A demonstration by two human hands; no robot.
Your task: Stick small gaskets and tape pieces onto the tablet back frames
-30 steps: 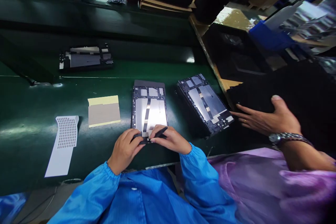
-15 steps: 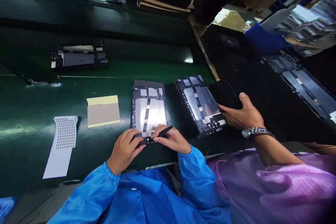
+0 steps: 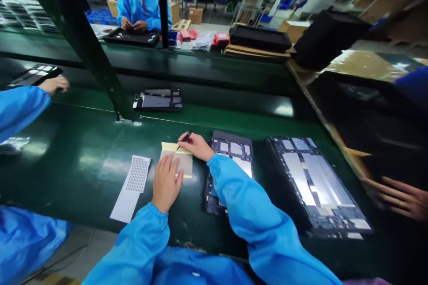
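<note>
My left hand (image 3: 167, 182) lies with fingers stretched over a grey sheet with yellow edges (image 3: 183, 164), pressing on its lower left part. Between the fingertips of my right hand (image 3: 199, 146) are slim black tweezers (image 3: 186, 139), their tip at the sheet's yellow upper strip. Under my right forearm rests an opened tablet body (image 3: 245, 167), silver and black inside, partly hidden by my sleeve. A white sheet with rows of small grey labels (image 3: 136, 178) is on the table left of my left hand.
A second opened tablet body (image 3: 301, 178) tops a stack to the right; another unit (image 3: 158, 99) lies farther back. A slanted metal post (image 3: 90, 49) stands on the left. Co-workers' hands show at left (image 3: 55, 83) and right (image 3: 401, 196); another person works across the bench.
Both my hands have left the tablet body and moved left to the grey and yellow sheet. The tweezers came along in my right hand. My view has swung left and up.
</note>
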